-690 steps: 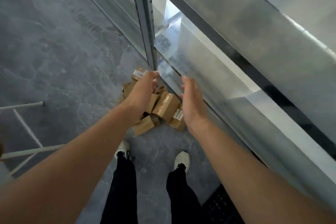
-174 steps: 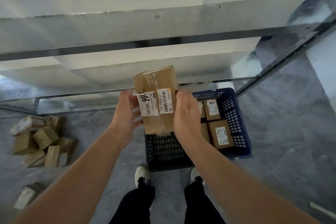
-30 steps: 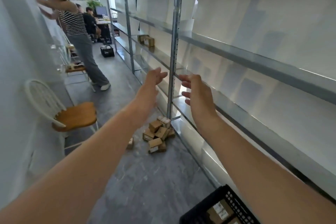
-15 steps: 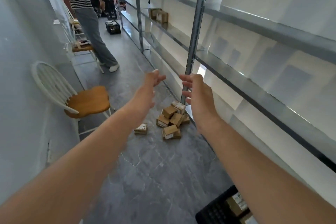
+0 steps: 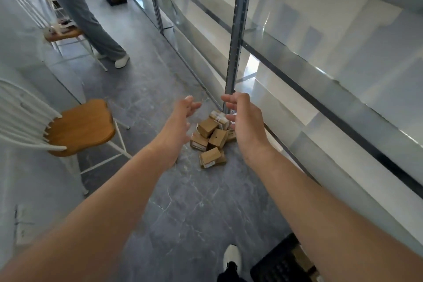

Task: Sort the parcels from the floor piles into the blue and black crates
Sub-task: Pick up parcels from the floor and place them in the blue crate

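Both your hands are empty: your left hand [image 5: 183, 117] and right hand [image 5: 246, 121] reach forward with fingers spread, palms facing each other. Beyond them, a pile of cardboard parcels [image 5: 211, 138] lies on the grey marbled floor [image 5: 194, 213] at a metal shelving upright [image 5: 235, 30]. A black crate [image 5: 278, 263] sits by your foot; a wooden-seated chair [image 5: 80, 127] stands left.

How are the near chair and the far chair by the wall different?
The near chair has a bare wooden seat and its white spindle back shows; the far chair has small things lying on its seat and its back is hard to make out. The near one stands alone, while a person's legs stand right beside the far one. Both have wooden seats on thin white legs.
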Motion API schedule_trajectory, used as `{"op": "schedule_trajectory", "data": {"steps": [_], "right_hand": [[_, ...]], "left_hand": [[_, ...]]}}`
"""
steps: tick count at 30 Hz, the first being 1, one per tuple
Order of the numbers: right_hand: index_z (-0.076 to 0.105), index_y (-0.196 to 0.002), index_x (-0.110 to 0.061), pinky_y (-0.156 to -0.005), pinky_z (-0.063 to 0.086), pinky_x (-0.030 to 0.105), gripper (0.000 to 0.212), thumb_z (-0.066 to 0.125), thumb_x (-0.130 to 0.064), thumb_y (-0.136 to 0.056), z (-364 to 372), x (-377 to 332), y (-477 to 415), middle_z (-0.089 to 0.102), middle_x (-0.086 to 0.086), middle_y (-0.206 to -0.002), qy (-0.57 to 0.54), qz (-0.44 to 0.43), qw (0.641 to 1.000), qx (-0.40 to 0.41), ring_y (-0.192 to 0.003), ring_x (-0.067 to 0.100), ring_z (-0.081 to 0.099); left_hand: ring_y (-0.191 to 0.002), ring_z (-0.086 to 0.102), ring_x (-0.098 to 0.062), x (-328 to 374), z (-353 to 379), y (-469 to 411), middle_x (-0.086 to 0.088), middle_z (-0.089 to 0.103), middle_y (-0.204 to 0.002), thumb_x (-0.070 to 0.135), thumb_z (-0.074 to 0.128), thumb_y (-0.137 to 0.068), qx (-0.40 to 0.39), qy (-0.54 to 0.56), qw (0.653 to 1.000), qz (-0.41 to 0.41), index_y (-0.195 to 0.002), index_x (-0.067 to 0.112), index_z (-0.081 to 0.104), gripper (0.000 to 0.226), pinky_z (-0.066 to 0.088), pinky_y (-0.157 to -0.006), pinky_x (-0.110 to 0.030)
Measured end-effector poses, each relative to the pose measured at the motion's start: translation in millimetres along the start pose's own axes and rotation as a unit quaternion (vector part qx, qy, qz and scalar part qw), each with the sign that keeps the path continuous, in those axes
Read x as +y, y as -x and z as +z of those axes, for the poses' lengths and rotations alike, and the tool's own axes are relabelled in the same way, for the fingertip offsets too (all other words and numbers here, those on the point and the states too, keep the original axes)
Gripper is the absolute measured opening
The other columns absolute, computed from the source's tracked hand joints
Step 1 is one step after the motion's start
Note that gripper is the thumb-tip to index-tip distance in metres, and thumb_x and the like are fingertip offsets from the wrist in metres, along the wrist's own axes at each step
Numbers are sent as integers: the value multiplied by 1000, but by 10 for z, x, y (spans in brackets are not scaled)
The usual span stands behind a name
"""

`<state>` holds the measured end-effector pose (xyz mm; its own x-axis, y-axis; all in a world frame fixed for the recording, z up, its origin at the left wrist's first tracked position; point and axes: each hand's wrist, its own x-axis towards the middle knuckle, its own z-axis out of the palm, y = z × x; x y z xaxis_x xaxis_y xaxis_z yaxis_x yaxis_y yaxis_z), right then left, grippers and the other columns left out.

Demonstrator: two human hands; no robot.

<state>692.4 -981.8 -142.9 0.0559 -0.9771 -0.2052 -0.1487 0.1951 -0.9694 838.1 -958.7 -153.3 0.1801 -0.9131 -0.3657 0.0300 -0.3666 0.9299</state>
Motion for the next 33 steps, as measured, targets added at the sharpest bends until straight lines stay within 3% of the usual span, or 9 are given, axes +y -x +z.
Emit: {"op": "schedule_trajectory", "data": {"steps": [7,13,17,24,27,29,33], "right_hand": [[71,-112,-40,-115,47,53,49,36,-63,-85,397,127,-1265,66,-6,-135,5,38,999,-15,-129,19,59],[74,-117,-34,-114,47,53,62,35,-67,-84,965,367,-2393,68,-4,-134,3,72,997,16,-127,20,61],[76,-113,-33,-113,49,51,76,34,-76,-67,1302,648,-3065,71,-5,-131,-11,110,992,56,-125,19,64],[77,-119,-26,-110,51,46,77,38,-74,-74,1592,1527,-3989,73,-4,-126,-23,174,978,109,-120,15,65],[77,-111,-27,-110,51,48,59,40,-64,-84,1600,2080,-4367,74,-5,-123,-33,200,972,121,-118,15,65],[78,-108,-28,-107,52,46,58,40,-64,-84,1603,2465,-4596,72,-5,-123,-33,223,966,123,-118,17,64],[77,-113,-24,-96,52,37,63,37,-62,-82,1632,3277,-4950,71,-6,-120,-16,267,957,110,-114,15,63]], "left_hand": [[-153,26,-31,-33,-243,-1265,5,37,-162,60,30,-103,15,14,999,-44,-144,30,56,57,24,-121,-52],[-150,29,-27,-128,-539,-2559,9,44,-155,63,30,-98,-13,-9,997,-80,-140,32,58,60,23,-122,-54],[-130,39,-15,-301,-672,-3428,14,51,-134,51,30,-106,-17,-17,992,-121,-134,28,62,49,28,-116,-46],[-120,45,-12,-954,-661,-4535,10,51,-133,51,29,-106,-32,-31,981,-189,-124,30,60,42,30,-115,-44],[-143,38,-21,-1402,-574,-4966,3,48,-149,53,26,-106,-27,-49,973,-226,-121,31,61,44,22,-122,-52],[-147,35,-22,-1767,-502,-5238,1,45,-156,55,25,-105,-20,-55,966,-251,-125,29,62,49,20,-123,-55],[-136,42,-21,-2544,-336,-5705,2,50,-144,58,26,-104,2,-64,957,-285,-128,28,64,54,24,-121,-57]]}}
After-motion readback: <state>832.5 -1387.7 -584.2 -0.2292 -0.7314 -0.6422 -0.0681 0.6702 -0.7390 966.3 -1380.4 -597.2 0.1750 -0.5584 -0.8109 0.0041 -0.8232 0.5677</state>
